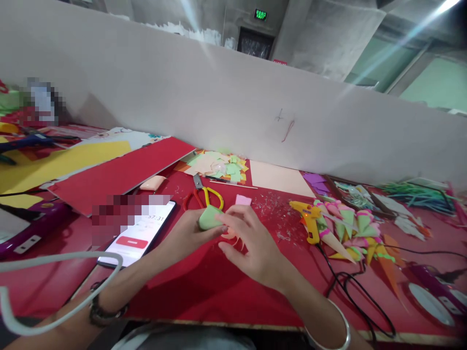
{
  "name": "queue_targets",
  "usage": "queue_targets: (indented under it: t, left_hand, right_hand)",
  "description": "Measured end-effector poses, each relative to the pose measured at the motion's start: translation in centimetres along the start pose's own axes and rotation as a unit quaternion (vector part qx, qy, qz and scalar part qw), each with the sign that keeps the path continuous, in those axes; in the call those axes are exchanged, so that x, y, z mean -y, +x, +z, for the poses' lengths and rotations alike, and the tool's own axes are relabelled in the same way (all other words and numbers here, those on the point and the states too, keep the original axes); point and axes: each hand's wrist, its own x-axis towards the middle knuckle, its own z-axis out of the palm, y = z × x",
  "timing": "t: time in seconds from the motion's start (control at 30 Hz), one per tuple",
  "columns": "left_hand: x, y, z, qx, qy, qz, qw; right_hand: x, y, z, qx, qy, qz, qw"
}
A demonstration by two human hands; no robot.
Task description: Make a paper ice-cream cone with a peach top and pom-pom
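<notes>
A light green piece of paper (210, 218), curved as if rolled, is pinched in my left hand (189, 229) above the red table. My right hand (251, 248) is beside it with fingers apart and thumb spread. Its fingertips reach the paper's right edge; whether they touch it I cannot tell. Just beyond my hands lie scissors (204, 194) with one red and one yellow handle, and a small pink paper piece (243, 200). Pale orange curled strips (233, 237) show partly behind my fingers.
A yellow glue gun (308, 218) lies at right, its black cord (346, 287) looping toward the front edge. Several finished paper cones (345, 221) are beside it. Farther back is a pile of cut paper (222, 166). A phone (146, 233) and red board (127, 172) lie left.
</notes>
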Motion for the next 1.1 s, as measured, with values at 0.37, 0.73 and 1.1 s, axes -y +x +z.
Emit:
queue_targets:
  t: [0.37,0.73,1.1]
  left_hand:
    - [0.1,-0.6,0.6,-0.012,0.094,0.075,0.993]
    - [0.9,-1.7,0.6,0.022,0.47,0.203,0.859]
    - [-0.6,-2.0,0.5,0.151,0.403,0.103,0.897]
  right_hand:
    - [-0.2,-1.1,0.6,-0.026,-0.012,-0.016,0.999]
    - [0.3,-0.8,0.4,0.22,-0.017,0.056,0.974]
    - [0.5,-0.5,0.7,0.229,-0.099,0.014,0.968]
